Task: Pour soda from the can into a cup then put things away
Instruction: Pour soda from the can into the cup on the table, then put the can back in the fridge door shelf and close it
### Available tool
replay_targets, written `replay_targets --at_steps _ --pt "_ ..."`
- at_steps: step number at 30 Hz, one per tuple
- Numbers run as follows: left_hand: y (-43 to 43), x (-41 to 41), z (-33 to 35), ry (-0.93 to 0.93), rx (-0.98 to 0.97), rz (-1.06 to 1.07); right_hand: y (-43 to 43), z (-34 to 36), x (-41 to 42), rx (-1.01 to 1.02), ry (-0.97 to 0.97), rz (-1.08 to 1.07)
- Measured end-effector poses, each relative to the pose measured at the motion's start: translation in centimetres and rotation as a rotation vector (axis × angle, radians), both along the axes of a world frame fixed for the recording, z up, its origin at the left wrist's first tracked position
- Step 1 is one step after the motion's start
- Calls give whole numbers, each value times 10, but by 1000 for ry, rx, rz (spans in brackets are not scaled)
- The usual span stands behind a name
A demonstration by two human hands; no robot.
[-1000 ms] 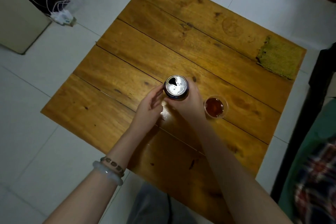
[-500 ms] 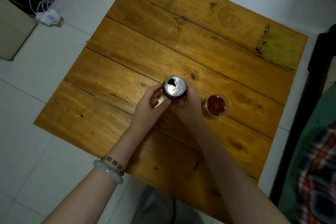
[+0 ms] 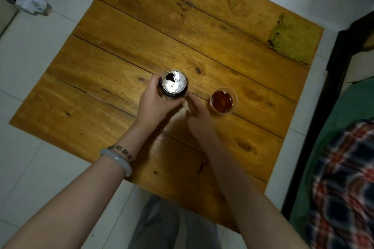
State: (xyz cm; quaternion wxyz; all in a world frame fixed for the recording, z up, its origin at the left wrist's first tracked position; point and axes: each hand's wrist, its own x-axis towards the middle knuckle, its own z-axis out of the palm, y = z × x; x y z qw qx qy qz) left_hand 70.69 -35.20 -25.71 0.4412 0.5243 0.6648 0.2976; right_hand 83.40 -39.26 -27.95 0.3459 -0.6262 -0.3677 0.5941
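An opened soda can [image 3: 174, 84] with a silver top stands upright near the middle of the wooden table [image 3: 141, 32]. My left hand [image 3: 155, 105] grips the can's side from the left. Just right of the can's base, my right hand [image 3: 197, 116] rests low on the table with its fingers loosely bent and nothing in them. A small clear plastic cup [image 3: 223, 100] of dark brown soda stands to the right of that hand, apart from it.
A yellow-green woven cloth [image 3: 295, 41] lies at the table's far right corner. A power strip with white cables [image 3: 32, 4] sits on the tiled floor at the far left. A dark frame and plaid fabric [image 3: 344, 178] border the right side.
My right hand has let go of the can and dropped beside its base. My left hand has closed round the can, which both hands held before.
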Motion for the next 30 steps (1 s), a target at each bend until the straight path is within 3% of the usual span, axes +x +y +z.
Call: replay_targets --at_steps 8,14,18,24,30 --pt "-56 -10 43 -125 4 91 -21 54 8 -394 496 -221" --pt "-117 -23 113 -127 46 171 -56 127 14 -474 433 -107" --pt "-167 -35 166 -134 96 253 -90 181 5 -488 504 1" --pt "-256 -57 228 -225 146 465 -148 243 -32 -585 531 183" --pt "-334 -88 271 -191 203 672 -187 282 -73 -655 508 419"
